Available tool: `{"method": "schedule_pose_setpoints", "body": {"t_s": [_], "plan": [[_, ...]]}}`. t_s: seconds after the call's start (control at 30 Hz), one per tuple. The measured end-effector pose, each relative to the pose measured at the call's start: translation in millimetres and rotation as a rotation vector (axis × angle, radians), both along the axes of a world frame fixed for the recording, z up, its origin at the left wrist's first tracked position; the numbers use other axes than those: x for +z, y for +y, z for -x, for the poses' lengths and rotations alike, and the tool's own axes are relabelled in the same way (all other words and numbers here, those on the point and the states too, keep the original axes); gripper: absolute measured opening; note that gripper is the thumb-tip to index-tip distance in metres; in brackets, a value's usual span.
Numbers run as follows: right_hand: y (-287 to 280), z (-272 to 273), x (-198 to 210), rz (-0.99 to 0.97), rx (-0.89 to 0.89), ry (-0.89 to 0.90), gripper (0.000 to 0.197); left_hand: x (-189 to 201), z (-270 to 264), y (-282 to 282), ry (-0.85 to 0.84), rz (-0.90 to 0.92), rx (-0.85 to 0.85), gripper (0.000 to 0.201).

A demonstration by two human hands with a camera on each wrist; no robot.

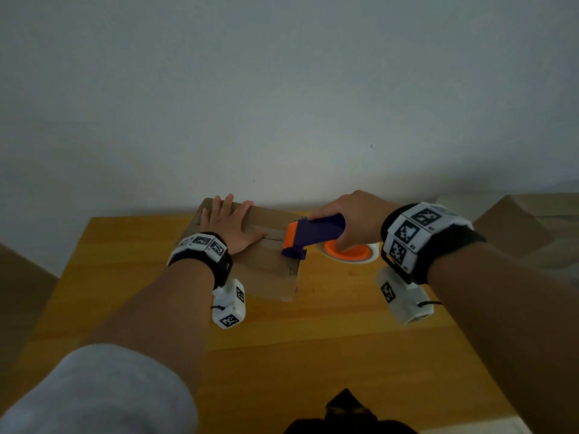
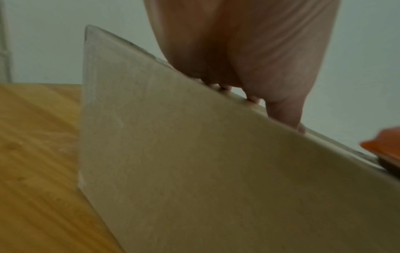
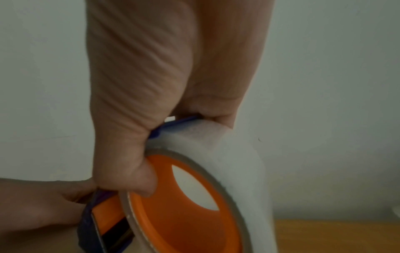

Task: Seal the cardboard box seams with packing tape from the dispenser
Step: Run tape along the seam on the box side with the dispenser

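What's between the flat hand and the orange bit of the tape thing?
Only a strip of tape on the cardboard box, seen from the head view.

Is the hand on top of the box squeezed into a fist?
No, the left hand lies flat with its fingers spread on top of the cardboard box.

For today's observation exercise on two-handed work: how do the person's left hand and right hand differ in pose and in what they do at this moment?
The left hand lies flat, its fingers spread on top of the cardboard box; the right hand is curled round the tape dispenser.
The left hand holds nothing and only presses down; the right hand grips a tool whose orange front end meets the box top.
Both wear marker-covered wristbands and work at the same box.
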State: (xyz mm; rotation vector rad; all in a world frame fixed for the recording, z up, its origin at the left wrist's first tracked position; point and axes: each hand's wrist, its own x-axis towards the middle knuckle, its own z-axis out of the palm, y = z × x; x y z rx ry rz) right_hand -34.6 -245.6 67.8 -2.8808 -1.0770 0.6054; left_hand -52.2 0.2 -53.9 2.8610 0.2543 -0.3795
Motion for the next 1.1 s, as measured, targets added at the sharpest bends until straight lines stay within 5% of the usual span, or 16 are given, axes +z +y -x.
{"method": "schedule_pose_setpoints", "body": {"t_s": [0.2,0.5,1.1], "plan": [[-1,-1,-2,-0.007,-0.01,0.007,0.064,-3,-3,-44,-0.077,0.045,-0.137,0.069],[-9,-1,-12,-0.041,-0.05,0.064,0.063,-8,-5,-47,-0.117,0.157,-0.086,0.062],[-62,2,-18,-0.061,-0.094,0.086,0.074,-12,-10,-50,-0.094,0.098,-0.056,0.06]]}}
